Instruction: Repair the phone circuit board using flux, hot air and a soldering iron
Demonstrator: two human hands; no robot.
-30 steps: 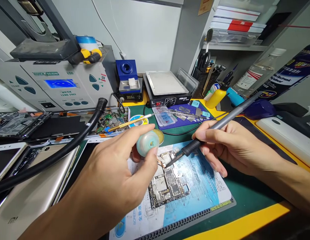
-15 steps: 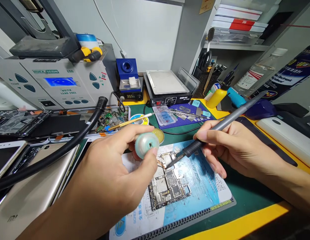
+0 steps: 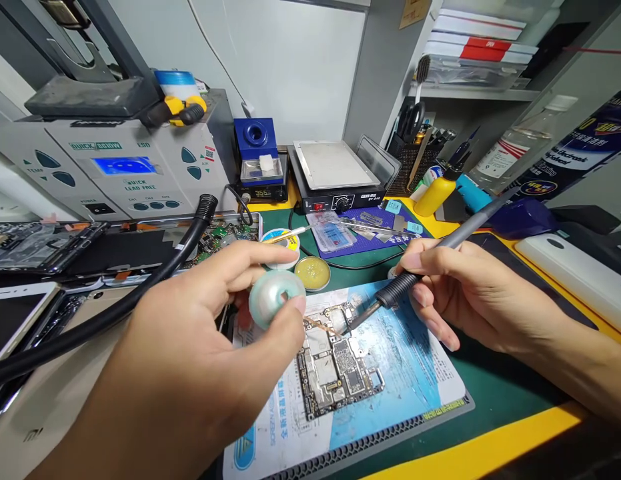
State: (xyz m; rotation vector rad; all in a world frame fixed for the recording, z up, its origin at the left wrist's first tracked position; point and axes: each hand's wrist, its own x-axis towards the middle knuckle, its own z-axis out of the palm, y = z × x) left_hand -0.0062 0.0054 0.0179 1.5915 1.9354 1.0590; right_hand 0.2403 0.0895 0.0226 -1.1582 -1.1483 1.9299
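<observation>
My left hand [image 3: 225, 340] is closed around a round, pale teal spool of desoldering braid [image 3: 270, 300], thumb and fingers on its edges. From the spool a thin strand of copper braid [image 3: 317, 325] stretches over a phone circuit board [image 3: 335, 367]. My right hand [image 3: 465, 293] grips a grey soldering iron [image 3: 463, 233] like a pen. The iron's tip [image 3: 347, 328] is at the free end of the braid, over the upper part of the board. Whether the tip presses on the board itself I cannot tell. The board lies flat on a blue and white mat [image 3: 405, 353].
Behind the mat stands an open tin of yellowish paste [image 3: 313, 273]. A hot-air station [image 3: 115, 167] with a black hose [image 3: 140, 303] fills the left, over several phones. At the back are a flat heating plate [image 3: 335, 167] and a soldering station [image 3: 263, 192]. A yellow bottle [image 3: 433, 193] stands right.
My left hand and the spool have shifted left, so more braid and the whole paste tin show. The iron's tip has moved slightly right and up.
</observation>
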